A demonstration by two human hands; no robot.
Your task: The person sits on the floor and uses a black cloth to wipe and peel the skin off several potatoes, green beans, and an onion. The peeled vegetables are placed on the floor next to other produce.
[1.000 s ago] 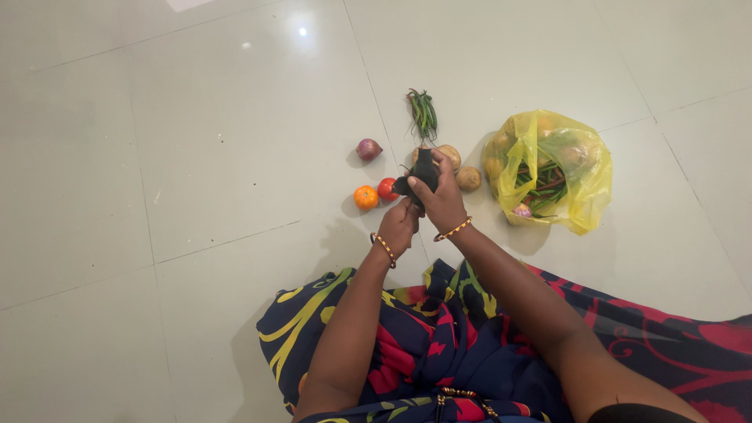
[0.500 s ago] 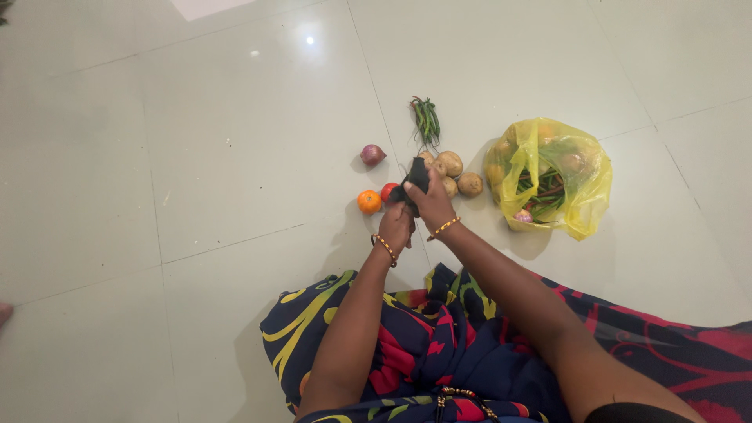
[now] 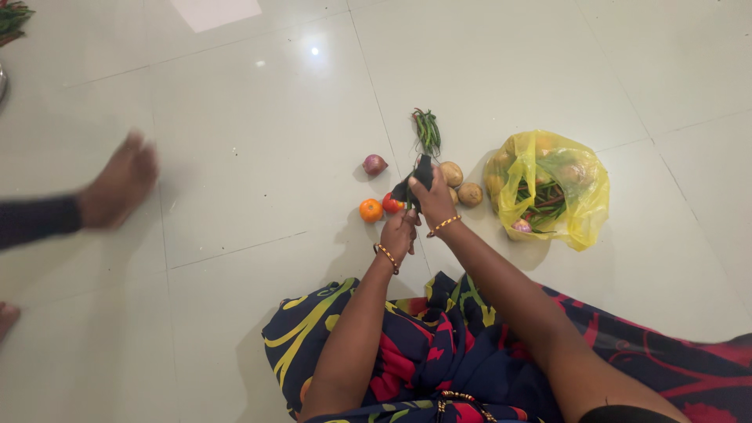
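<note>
We cannot identify the dark object (image 3: 415,186) held between the right hand (image 3: 433,205) and left hand (image 3: 399,232); the fingers cover most of it, and its shape is unclear. The red tomato (image 3: 391,204) is partly hidden behind the left hand. Contents of the yellow plastic bag (image 3: 583,211) show only dimly through the film: rounded lumps and green stalks, kinds uncertain. Another person's hand (image 3: 119,182) at left is motion-blurred, its dark sleeve (image 3: 35,221) cut by the frame edge. A foot (image 3: 6,317) at lower left is mostly cropped. Some greens (image 3: 11,16) at the top-left corner are cut off. Our own elbows run past the bottom edge.
</note>
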